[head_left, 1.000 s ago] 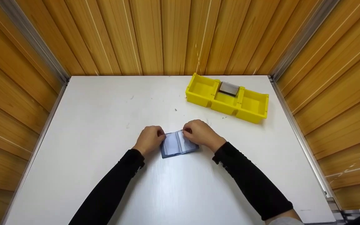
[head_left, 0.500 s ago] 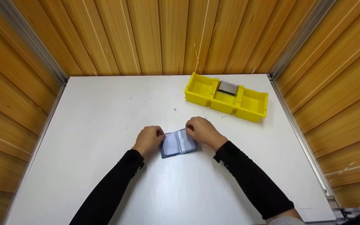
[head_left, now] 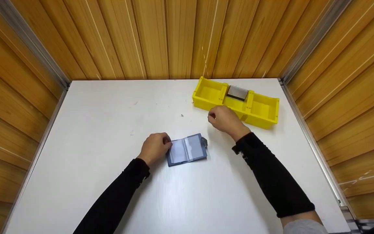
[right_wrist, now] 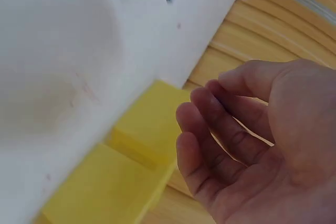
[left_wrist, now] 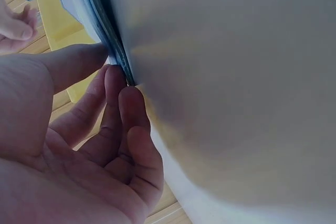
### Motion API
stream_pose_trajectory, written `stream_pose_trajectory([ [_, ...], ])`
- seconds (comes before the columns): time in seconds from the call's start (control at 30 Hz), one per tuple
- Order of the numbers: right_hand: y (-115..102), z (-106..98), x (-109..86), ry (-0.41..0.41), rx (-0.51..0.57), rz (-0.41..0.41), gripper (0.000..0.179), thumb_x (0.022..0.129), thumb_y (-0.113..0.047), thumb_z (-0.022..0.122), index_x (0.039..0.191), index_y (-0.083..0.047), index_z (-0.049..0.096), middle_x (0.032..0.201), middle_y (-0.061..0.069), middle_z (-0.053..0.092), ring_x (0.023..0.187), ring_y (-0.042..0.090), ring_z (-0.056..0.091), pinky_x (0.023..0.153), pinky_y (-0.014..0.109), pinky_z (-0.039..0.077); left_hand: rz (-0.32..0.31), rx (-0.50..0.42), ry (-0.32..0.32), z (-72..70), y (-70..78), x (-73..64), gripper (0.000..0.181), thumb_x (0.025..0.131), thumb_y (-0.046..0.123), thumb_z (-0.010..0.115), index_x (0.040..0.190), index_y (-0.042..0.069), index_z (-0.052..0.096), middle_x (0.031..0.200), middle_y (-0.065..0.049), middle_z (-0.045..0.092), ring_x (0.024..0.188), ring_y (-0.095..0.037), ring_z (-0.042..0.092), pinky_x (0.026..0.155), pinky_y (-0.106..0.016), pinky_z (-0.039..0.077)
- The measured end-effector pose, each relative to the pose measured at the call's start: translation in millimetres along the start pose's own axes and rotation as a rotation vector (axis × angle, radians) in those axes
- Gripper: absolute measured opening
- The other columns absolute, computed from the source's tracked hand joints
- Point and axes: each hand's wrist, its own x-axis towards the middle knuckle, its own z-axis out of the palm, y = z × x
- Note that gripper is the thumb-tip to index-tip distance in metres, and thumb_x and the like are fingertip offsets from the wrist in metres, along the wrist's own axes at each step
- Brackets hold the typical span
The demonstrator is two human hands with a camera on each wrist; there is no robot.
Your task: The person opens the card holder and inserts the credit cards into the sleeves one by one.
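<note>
Now the left hand (head_left: 154, 147) pinches a wallet (head_left: 187, 150), right hand (head_left: 226, 120) loosely curled.

One left hand (head_left: 154, 147) plus one right hand (head_left: 226, 121), so two hands total, and two black sleeves (head_left: 115, 191) to match. Just one blue wallet (head_left: 187, 149), with one snap tab (head_left: 204, 142). One yellow tray (head_left: 259, 123), three compartments (head_left: 264, 109) in it, one little grey box (head_left: 237, 92). One white bench (head_left: 86, 130), and I count three wooden walls (head_left: 157, 39).
</note>
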Motion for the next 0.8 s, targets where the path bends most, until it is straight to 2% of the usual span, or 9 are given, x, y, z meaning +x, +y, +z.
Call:
stream_pose_trajectory([
  [0.1,5.0,-18.5,4.4,0.019,-0.014,0.042,0.028,0.11,-0.024,0.063,0.122,-0.006,0.081,0.112,0.011,0.076,0.102,0.029,0.065,0.102,0.045,0.06,-0.001,-0.005,0.003,0.4,0.5,-2.0,0.008,0.099,0.02,0.079,0.097,0.012,0.079,0.084,0.0,0.071,0.082,-0.019,0.064,0.08,-0.038,0.054],
  [0.23,17.9,-36.2,7.6,0.079,-0.042,0.05,0.03,0.108,-0.022,0.064,0.123,-0.002,0.08,0.117,0.015,0.078,0.102,0.031,0.066,0.103,0.048,0.06,0.005,-0.019,0.001,2.2,0.6,-5.9,0.008,0.1,0.019,0.078,0.097,0.012,0.078,0.083,0.0,0.07,0.082,-0.019,0.064,0.079,-0.038,0.053],
  [0.33,30.3,-44.4,8.4,0.101,-0.039,0.054,0.03,0.108,-0.021,0.065,0.124,0.0,0.08,0.117,0.018,0.078,0.098,0.031,0.065,0.097,0.047,0.06,0.005,-0.022,-0.007,4.5,-0.1,-9.6,0.008,0.1,0.019,0.078,0.096,0.012,0.078,0.083,0.001,0.069,0.081,-0.018,0.063,0.079,-0.038,0.053],
  [0.53,55.1,-61.0,12.9,0.107,-0.039,0.09,0.027,0.109,-0.018,0.062,0.119,0.0,0.079,0.11,0.019,0.073,0.092,0.031,0.061,0.084,0.042,0.051,0.011,-0.024,-0.009,4.8,1.7,-12.8,0.007,0.1,0.017,0.078,0.095,0.012,0.078,0.083,0.0,0.07,0.082,-0.018,0.064,0.08,-0.038,0.054],
  [0.6,61.2,-68.7,15.1,0.104,-0.048,0.117,0.027,0.109,-0.018,0.061,0.12,0.0,0.078,0.112,0.019,0.073,0.095,0.032,0.062,0.086,0.044,0.053,0.017,-0.033,-0.004,3.6,3.6,-12.4,0.007,0.1,0.017,0.078,0.096,0.012,0.078,0.084,0.0,0.071,0.083,-0.019,0.065,0.081,-0.038,0.055],
  [0.8,78.9,-85.8,20.3,0.057,-0.064,0.185,0.033,0.111,-0.02,0.06,0.13,0.002,0.075,0.126,0.023,0.073,0.109,0.037,0.061,0.104,0.054,0.056,0.025,-0.052,0.0,3.1,7.6,-15.0,0.006,0.1,0.017,0.077,0.098,0.011,0.079,0.086,0.0,0.072,0.083,-0.018,0.065,0.081,-0.038,0.055],
])
